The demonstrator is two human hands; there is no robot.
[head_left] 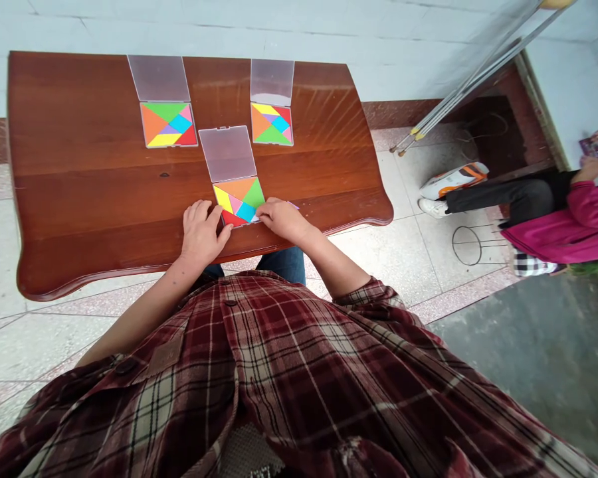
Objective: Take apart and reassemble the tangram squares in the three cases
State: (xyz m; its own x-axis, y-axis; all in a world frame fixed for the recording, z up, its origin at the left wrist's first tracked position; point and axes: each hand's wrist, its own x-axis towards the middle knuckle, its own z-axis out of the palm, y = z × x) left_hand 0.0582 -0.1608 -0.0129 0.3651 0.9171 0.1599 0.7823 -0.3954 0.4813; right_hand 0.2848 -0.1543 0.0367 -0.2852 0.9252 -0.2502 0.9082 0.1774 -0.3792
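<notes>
In front of me lies a tangram case [235, 199] with its clear lid [228, 154] folded back. Orange, green, yellow, pink, blue and red pieces fill most of its tray. At the tray's left edge, my left hand [199, 232] rests with its fingers apart, thumb and forefinger touching near the red corner. My right hand [284, 220] is at the lower right corner, fingertips pressed together over the tray; whatever they pinch is hidden. A purple piece [294, 206] shows just beyond that hand, partly covered by it.
Two more open tangram cases, a left one [167, 125] and a right one [272, 125], lie farther back on the brown wooden table [90, 172]. Crutches [458, 93] lean by the wall. A seated person [568, 212] and a bag [453, 179] are at the right.
</notes>
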